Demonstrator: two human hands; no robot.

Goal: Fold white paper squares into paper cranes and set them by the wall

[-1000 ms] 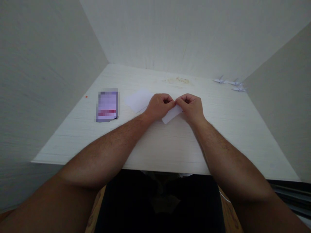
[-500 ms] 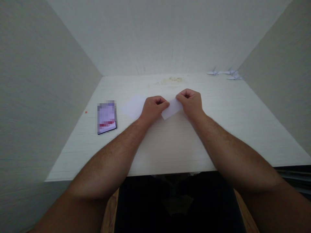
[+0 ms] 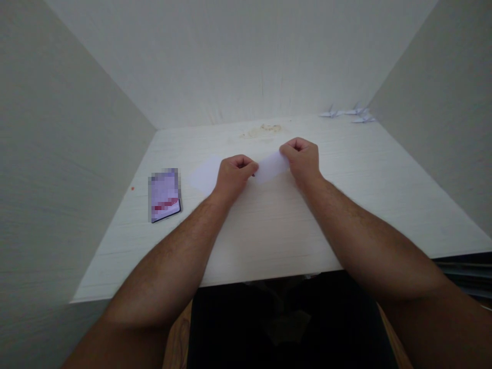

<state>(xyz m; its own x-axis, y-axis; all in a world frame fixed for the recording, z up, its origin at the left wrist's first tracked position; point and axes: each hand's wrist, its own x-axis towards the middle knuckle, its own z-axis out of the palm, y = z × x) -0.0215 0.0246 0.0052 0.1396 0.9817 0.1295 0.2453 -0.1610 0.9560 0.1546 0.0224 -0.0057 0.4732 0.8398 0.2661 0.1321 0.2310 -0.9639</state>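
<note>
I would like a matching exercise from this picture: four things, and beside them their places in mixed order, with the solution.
1. narrow paper piece
2. phone
3. origami cranes
4. flat-lying paper

A. near the far right corner of the table
B. between the phone and the left hand
C. pinched by the left hand and right hand
D. farthest left of the four

Pairs: 1-C, 2-D, 3-A, 4-B

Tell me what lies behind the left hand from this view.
Loose paper lies on the table, jutting out left of the left hand, which pinches a paper piece. The hand covers the loose paper's right side; how far it extends there can't be seen.
</note>
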